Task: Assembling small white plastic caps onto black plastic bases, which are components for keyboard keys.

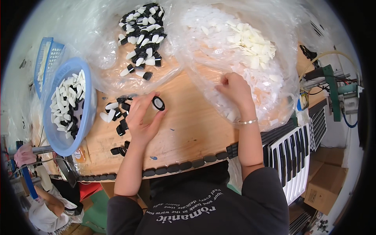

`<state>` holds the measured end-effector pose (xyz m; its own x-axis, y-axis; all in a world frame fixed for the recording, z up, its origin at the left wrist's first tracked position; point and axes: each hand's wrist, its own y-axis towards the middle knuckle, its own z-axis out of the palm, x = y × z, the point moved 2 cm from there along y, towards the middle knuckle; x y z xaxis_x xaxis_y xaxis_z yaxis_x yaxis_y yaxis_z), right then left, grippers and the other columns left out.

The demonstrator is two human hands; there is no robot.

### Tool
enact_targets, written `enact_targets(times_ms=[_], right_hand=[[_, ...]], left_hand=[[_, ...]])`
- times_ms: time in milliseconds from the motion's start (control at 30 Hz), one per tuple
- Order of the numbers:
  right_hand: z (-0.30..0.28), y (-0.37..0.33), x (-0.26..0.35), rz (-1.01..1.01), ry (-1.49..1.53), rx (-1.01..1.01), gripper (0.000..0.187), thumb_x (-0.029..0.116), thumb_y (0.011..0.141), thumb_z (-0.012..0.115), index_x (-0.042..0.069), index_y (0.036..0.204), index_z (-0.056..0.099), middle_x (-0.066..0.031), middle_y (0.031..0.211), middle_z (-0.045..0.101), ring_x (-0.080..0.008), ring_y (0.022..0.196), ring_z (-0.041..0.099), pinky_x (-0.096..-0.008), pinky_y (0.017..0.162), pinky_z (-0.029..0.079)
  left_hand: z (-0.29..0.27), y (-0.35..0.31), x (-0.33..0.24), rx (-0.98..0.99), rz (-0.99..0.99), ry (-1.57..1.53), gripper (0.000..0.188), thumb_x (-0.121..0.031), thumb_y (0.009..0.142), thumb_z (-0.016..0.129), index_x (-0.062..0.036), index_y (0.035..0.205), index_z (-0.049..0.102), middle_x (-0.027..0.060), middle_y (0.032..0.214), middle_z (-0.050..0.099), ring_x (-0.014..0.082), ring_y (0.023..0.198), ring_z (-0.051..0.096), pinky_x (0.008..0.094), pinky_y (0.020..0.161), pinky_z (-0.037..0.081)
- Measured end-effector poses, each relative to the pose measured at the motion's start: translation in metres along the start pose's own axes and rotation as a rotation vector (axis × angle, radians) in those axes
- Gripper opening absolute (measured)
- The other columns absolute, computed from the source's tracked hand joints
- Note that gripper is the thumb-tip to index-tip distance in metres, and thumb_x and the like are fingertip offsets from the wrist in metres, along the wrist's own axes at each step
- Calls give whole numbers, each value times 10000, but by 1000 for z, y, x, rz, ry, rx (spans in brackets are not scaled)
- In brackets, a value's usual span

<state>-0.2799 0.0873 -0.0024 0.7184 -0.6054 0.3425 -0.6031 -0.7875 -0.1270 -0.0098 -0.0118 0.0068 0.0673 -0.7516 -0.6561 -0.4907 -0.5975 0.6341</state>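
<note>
Between the thumb and fingers of my left hand (141,117) is a small black oval cap (158,103), its pale grey opening turned up. Beside that hand on the wooden table lie loose black caps (121,127) and some white-tipped pieces (111,111). My right hand (235,89) is over the near left part of a see-through plastic bag (207,84). Its fingers are curled together, and anything between them is hidden. Inside the bag are many thin white pieces (270,84) and a heap of cream-coloured flat pieces (252,45).
A blue oval basin (92,113) with white and black pieces stands at the left, by a blue basket (49,55). Black-and-white pieces (143,35) lie on plastic at the back. Black caps (172,168) line the table's front edge. White-and-black strips (291,156) lean at the right.
</note>
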Motion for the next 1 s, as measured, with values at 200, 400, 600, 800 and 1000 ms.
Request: enact_targets(times_ms=[200, 400, 600, 800, 1000], right_hand=[[5, 3, -7, -80, 151, -3, 126, 153, 725, 683, 69, 798, 625, -105, 835, 650, -291, 795, 627, -390, 666, 498], [1, 1, -7, -172, 88, 7, 155, 60, 711, 670, 28, 856, 626, -110, 718, 638, -243, 679, 626, -331, 640, 492], [2, 2, -8, -172, 166, -125, 119, 24, 733, 650, 7, 851, 644, -121, 713, 647, -229, 648, 633, -316, 615, 492], [-11, -14, 21, -277, 701, -259, 66, -10, 848, 603, -35, 863, 662, -71, 747, 676, -110, 633, 632, -237, 579, 505], [10, -54, 83, -373, 1036, 224, 36, 2, 819, 672, -27, 840, 668, -24, 705, 642, -73, 609, 614, -202, 570, 514]], left_hand=[[-1, 0, -1, 4, -11, 3, 475, 41, 632, 763, 27, 1084, 621, 135, 999, 667, 270, 903, 619, 343, 817, 474], [-1, 2, -2, 18, -9, -11, 484, 47, 626, 762, 29, 1087, 619, 133, 1001, 667, 268, 906, 617, 336, 808, 483], [-1, 0, -3, -16, 22, -52, 493, 42, 619, 773, 38, 1086, 617, 134, 1002, 669, 266, 898, 620, 334, 803, 489], [3, -1, 0, 20, 69, 2, 495, 29, 621, 778, 25, 1088, 616, 140, 985, 660, 262, 879, 610, 326, 788, 479], [11, -3, 1, 67, 129, 99, 476, 19, 623, 776, 10, 1073, 620, 136, 939, 640, 276, 847, 604, 338, 755, 475]])
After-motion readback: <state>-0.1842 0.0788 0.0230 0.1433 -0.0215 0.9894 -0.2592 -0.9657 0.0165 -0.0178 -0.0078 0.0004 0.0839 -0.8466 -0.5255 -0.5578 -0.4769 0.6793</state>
